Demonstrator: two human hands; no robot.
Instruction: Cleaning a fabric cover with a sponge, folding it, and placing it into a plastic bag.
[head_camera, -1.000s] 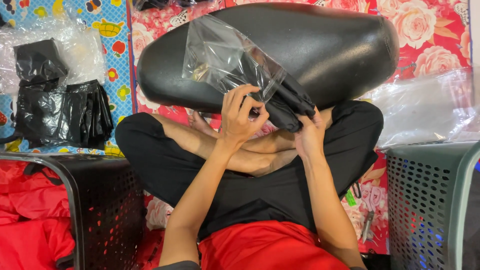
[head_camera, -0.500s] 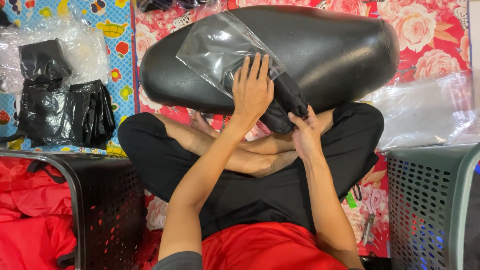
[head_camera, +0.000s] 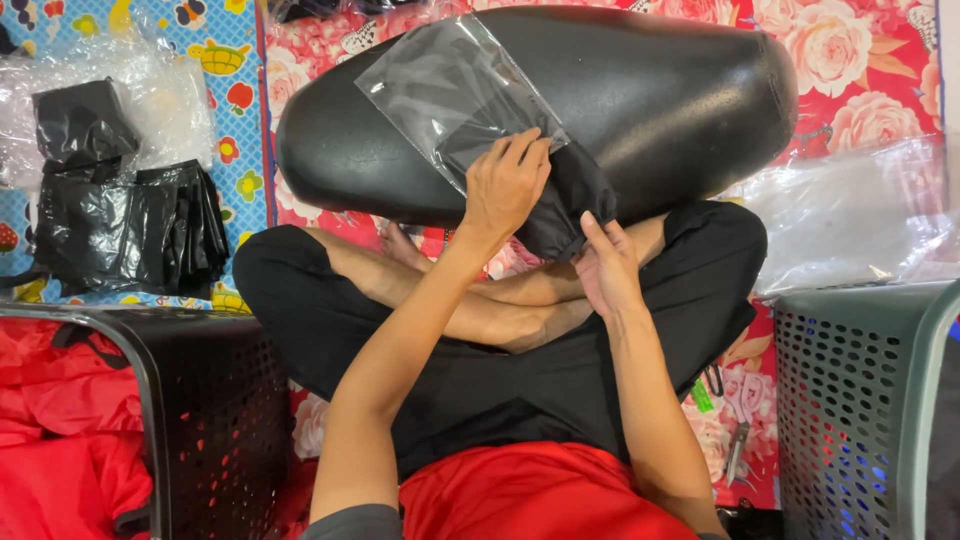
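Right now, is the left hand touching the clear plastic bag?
Touching. The head view shows the left hand pressed flat on the clear plastic bag, which lies on the black cushion.

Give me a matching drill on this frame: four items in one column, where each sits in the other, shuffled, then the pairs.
Items:
1. clear plastic bag
2. stack of black folded pieces
3. grey perforated basket
4. red cloth

Places:
A. inside the dark basket at lower left
B. on the black cushion, under the left hand
C. at the right edge, by the right knee
D. on the mat at left

Pairs: 1-B, 2-D, 3-C, 4-A
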